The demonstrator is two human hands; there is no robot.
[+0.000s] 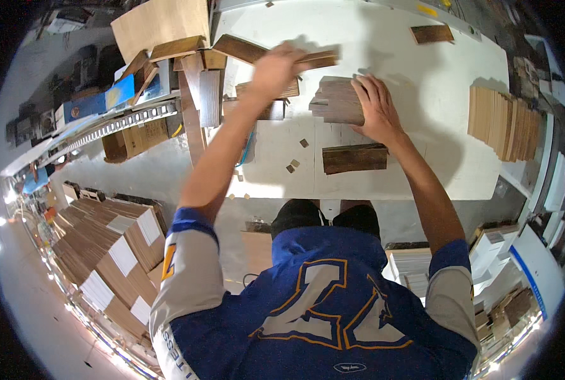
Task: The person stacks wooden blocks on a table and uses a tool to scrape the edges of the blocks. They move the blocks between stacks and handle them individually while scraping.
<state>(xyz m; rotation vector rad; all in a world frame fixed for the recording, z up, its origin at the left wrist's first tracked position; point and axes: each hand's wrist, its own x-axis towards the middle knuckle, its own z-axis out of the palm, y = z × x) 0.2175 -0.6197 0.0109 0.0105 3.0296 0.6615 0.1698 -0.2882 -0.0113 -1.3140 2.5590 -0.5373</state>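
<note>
My left hand [275, 73], slightly smeared by motion, is closed on a brown wood piece [322, 59] above the far middle of the white table [422, 171]. My right hand [378, 109] grips the right end of a stack of grey-brown wood strips [336, 100], fingers on the far side and thumb on the near side. The strips' left ends are uneven. Nearer to me lies a dark brown wood block [355, 158], apart from both hands. Below my left hand are more brown wood pieces [273, 110], partly hidden by my forearm.
Small square wood chips [293, 164] are scattered near the table's front. A brown piece [432, 33] lies far right; a row of light wood strips [504, 123] is at the right edge. Brown boards [176, 47] crowd the far left. Stacked planks [111, 247] stand lower left.
</note>
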